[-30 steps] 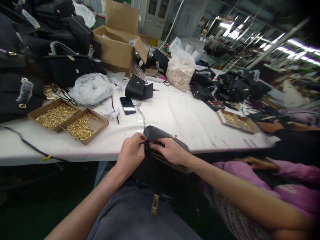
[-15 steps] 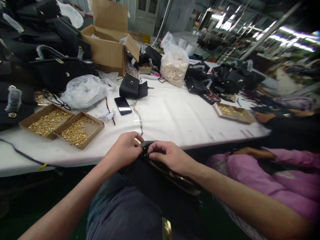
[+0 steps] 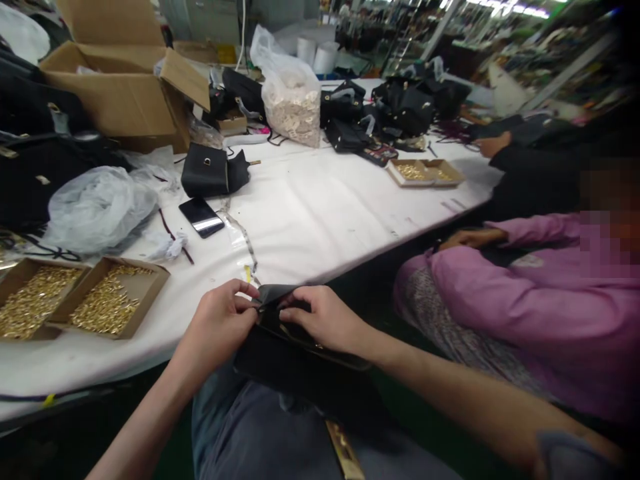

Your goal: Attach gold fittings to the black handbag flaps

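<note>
A black handbag (image 3: 310,373) lies across my lap, just below the table's front edge. At its upper left corner my left hand (image 3: 225,323) pinches the bag's edge between thumb and fingers. Close beside it, my right hand (image 3: 323,317) curls over the rim of the opening, its thumb and fingers gripping the bag. Gold-coloured trim shows along the opening under my right hand. Lower down, a gold metal plate (image 3: 344,450) sits on the bag. Any small part between my fingertips is too small to make out.
Two shallow cardboard trays (image 3: 159,283) of small gold fittings stand at left. Beyond are a phone (image 3: 201,217), a small black bag (image 3: 205,171), a crumpled plastic bag (image 3: 100,207) and a carton (image 3: 115,100). At right sits a co-worker in a pink sleeve (image 3: 520,287).
My view has swung to the right, so the table things appear further left and more of the co-worker shows. Both hands keep hold of the handbag's corner.
</note>
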Tool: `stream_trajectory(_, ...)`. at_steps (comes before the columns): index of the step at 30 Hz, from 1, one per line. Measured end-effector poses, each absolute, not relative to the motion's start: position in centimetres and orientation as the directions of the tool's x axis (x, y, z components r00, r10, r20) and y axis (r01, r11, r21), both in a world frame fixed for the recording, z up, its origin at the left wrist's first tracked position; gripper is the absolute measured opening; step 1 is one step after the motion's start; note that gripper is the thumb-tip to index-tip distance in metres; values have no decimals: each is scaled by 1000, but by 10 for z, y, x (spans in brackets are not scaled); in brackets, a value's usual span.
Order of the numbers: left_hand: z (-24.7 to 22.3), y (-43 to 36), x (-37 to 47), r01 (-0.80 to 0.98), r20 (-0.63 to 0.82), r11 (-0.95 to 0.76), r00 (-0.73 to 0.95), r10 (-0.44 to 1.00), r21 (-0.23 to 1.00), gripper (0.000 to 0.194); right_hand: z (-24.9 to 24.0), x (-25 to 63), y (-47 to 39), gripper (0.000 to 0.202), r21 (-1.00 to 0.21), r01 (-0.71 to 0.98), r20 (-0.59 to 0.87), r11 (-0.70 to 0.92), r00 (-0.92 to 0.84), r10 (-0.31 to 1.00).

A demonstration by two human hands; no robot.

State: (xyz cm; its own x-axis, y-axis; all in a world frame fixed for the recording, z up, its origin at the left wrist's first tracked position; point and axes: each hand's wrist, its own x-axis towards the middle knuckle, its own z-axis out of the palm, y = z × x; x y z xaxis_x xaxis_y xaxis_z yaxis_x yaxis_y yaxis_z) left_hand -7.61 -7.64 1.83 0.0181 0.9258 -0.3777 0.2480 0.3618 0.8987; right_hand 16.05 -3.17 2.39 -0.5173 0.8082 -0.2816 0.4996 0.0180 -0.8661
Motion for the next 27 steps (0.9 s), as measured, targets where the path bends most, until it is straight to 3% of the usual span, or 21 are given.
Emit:
stream_trajectory(3,18,-71,-79,272,-397,380,9,918,884,41,18,157,-44,15,-918,389,-262,-73,-459,849)
stream_trajectory(8,20,-62,-79,248,-435,411,47,899,877,42,-7,144,-66,16,-948,41,-302,-315,-420,856)
stream_trajectory(13,19,-53,-73,232,-432,400,111,895,887,36,-12,144,-62,19,-919,-139,-289,-368,-395,872)
stream_trajectory(18,14,-44,-70,179,-448,421,157,880,889,36,-13,142,-48,15,-948,-145,-223,-283,-331,917)
stream_trajectory(27,1,-48,-73,120,-454,440,138,880,890,36,-25,141,-51,14,-985,73,-172,-159,-258,951)
